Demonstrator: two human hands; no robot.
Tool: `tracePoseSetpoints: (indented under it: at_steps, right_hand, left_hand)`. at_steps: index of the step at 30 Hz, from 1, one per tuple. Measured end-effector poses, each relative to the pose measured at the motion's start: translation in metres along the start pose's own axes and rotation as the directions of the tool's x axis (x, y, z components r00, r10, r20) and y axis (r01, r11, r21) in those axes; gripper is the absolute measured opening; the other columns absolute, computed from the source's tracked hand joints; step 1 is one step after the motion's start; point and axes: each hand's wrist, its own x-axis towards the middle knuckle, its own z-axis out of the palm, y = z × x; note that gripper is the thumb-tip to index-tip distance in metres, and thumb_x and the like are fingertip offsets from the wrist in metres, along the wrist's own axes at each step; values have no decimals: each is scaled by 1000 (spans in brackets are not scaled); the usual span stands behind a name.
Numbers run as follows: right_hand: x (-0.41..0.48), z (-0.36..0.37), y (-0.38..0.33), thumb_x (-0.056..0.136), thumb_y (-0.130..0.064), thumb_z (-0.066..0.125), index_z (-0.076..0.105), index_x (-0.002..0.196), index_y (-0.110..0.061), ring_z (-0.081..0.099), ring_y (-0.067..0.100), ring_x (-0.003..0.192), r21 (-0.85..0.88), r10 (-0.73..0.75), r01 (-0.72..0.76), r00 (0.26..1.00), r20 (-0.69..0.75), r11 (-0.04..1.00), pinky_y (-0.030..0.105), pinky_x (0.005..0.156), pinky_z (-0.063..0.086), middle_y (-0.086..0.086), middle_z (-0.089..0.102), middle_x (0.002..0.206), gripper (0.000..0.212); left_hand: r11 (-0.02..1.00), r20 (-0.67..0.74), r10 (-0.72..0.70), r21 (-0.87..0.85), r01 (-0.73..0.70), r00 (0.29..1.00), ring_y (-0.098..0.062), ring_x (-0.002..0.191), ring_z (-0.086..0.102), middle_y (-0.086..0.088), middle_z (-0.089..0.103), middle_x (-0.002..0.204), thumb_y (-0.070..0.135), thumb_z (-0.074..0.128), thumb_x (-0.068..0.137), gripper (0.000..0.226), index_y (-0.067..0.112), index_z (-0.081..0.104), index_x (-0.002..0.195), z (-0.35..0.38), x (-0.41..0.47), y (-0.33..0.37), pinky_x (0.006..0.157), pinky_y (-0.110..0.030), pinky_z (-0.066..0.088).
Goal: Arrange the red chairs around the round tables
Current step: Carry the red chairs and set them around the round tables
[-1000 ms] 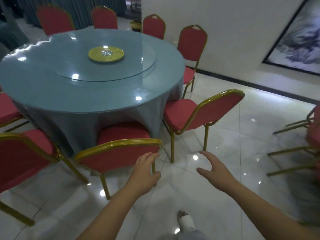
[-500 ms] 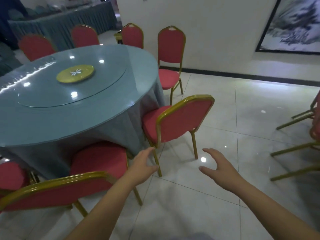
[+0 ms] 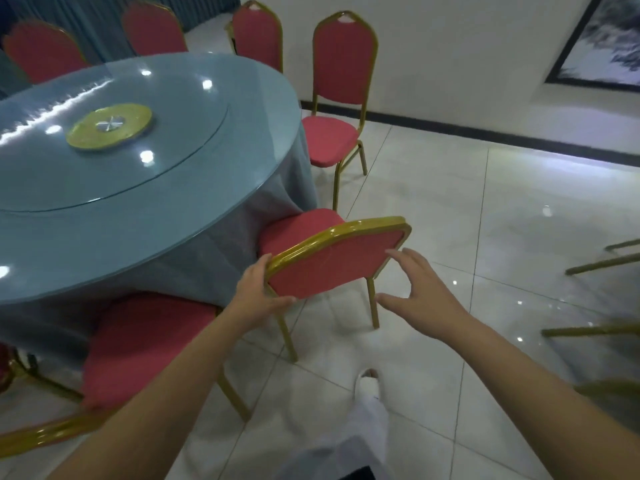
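While standing behind red chair (image 3: 332, 265) at right edge of round table (image 3: 138, 209): mid-grab, i.e. taking hold of backrest with 2 hands. Gripping left corner of gold backrest frame with left hand (image 3: 258, 296), fingers over top rail, thumb along lower edge. Holding right hand (image 3: 420, 289) released, fingers spread, just beside right side of backrest; cannot tell contact from gap at fingertips. Seeing seat pushed against tablecloth (image 3: 207, 268), 2 rear legs down on floor (image 3: 450, 375), backrest angled a bit off from facing table centre, as judged. Placed between near chair (image 3: 138, 344) at table's front edge and wall-side chair (image 3: 343, 71) at far right edge; spacing hard to judge. Judging task as partway: 3 far chairs (image 3: 152, 26) round far edge, loose chair legs (image 3: 606, 258) well apart at right of floor. Next, likely: close right hand on right upright, lift or slide lightly, swing to face table centre, even out gaps. Watch for tablecloth snagging on seat, legs scraping tile, bumping near chair.
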Motion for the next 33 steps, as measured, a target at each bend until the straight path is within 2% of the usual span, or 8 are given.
tracePoseSetpoints:
  at_steps: [5, 10, 15, 18, 21, 25, 29, 33]
  right_hand:
    - [87, -44, 3, 83, -37, 75, 32, 151, -30, 27, 19, 144, -114, -32, 42, 996, 89, 993, 42, 117, 29, -3, 25, 158, 81]
    - [152, -64, 16, 84, -37, 73, 33, 151, -31, 25, 26, 146, -220, 2, 51, 972, 235, 974, 49, 116, 30, 2, 26, 160, 78]
    - [199, -55, 23, 81, -37, 68, 41, 141, -39, 54, 18, 111, -288, 14, 135, 887, 461, 948, 44, 101, 42, -9, 58, 123, 66]
    - [222, -40, 36, 82, -35, 66, 48, 113, -48, 52, 6, 84, -344, -51, 310, 803, 593, 886, 38, 89, 40, -16, 59, 98, 39]
    - [242, -45, 53, 85, -22, 62, 51, 98, -44, 56, 11, 81, -334, -78, 401, 730, 679, 853, 34, 78, 49, -12, 60, 89, 28]
    - [262, -75, 86, 88, -18, 62, 56, 92, -41, 58, 10, 81, -313, -66, 516, 591, 804, 797, 27, 69, 48, -7, 62, 89, 25]
    - [274, -108, 121, 91, -19, 63, 51, 121, -50, 56, 4, 85, -231, -121, 621, 471, 874, 749, 16, 65, 41, -13, 60, 98, 44]
    - [282, -138, 158, 92, -24, 62, 52, 132, -49, 55, 12, 110, -203, -224, 702, 465, 856, 683, 28, 84, 47, -12, 57, 126, 48]
  left_hand:
    - [989, 20, -71, 134, 67, 997, -26, 130, 42, -5, 45, 140, 30, 85, 70, 88, 28, 40, 145, 22, 68, 16, 108, -46, 38]
    - [994, -4, -95, 61, 95, 995, -15, 91, 66, 7, 70, 90, 14, 78, 76, 30, 29, 72, 101, 22, 93, 16, 76, -26, 47]
    - [987, 38, -131, 100, 127, 991, 13, 76, 62, 27, 69, 76, 31, 81, 78, 22, 42, 74, 97, 15, 87, 28, 65, -7, 42]
    - [976, -64, -175, 118, 182, 982, 8, 75, 63, 23, 70, 75, 37, 81, 76, 20, 43, 75, 94, 23, 80, 37, 60, -6, 41]
    - [952, -140, -266, 117, 283, 954, 4, 69, 58, 27, 63, 65, 38, 83, 74, 18, 49, 70, 79, 38, 65, 52, 57, -10, 37]
    - [906, -206, -401, 56, 420, 892, -6, 85, 66, 16, 72, 85, 39, 81, 77, 22, 42, 74, 97, 88, 34, 84, 75, -26, 52]
    - [856, -285, -492, 11, 516, 822, -5, 90, 65, 18, 72, 99, 43, 77, 79, 28, 47, 71, 106, 151, 9, 126, 80, -28, 53]
    - [819, -368, -534, -2, 573, 761, -6, 89, 64, 16, 72, 99, 47, 74, 80, 28, 46, 71, 108, 207, 2, 167, 78, -27, 53]
